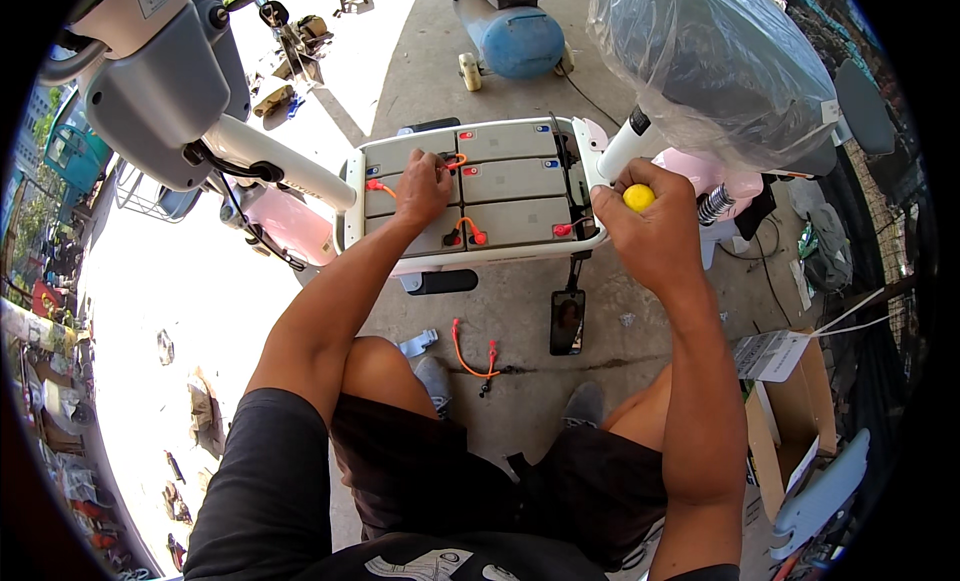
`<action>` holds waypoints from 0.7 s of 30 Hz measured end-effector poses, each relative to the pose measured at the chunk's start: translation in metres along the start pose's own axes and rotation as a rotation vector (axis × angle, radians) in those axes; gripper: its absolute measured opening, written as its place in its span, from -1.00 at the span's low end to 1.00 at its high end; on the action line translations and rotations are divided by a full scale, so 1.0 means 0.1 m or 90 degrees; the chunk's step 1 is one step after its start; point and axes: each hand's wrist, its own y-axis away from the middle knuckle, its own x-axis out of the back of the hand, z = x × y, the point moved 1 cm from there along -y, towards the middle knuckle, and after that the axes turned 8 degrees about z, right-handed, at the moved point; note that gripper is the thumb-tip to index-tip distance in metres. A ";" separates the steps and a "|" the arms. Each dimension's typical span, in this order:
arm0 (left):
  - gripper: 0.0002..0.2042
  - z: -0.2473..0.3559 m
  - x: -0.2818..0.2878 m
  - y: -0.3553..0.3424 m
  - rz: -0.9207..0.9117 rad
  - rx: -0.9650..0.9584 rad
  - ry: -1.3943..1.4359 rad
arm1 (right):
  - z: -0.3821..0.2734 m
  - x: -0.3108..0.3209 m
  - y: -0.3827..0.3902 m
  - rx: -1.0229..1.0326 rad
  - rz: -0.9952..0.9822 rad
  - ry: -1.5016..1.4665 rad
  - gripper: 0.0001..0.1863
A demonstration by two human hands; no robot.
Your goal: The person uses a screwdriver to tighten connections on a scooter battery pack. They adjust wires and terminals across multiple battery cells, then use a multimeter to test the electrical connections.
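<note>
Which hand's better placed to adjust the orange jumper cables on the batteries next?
Probably the left hand: it's over the batteries, beside an orange jumper cable. The right hand is off to the right, holding a yellow round-ended object.

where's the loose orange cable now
In the head view, the loose orange cable lies on the concrete floor near the middle, just right of the left grey shoe and below the white battery frame.
</note>
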 end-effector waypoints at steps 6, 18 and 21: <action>-0.82 0.03 0.01 0.00 -0.006 0.019 0.004 | 0.02 0.01 0.00 -0.007 -0.007 -0.004 -0.73; -0.80 0.01 0.06 0.03 -0.015 0.010 0.035 | 0.04 0.01 0.01 0.043 -0.006 0.027 -0.72; -0.79 -0.05 0.04 0.03 -0.029 0.009 0.035 | -0.02 -0.01 -0.01 -0.012 0.013 -0.004 -0.71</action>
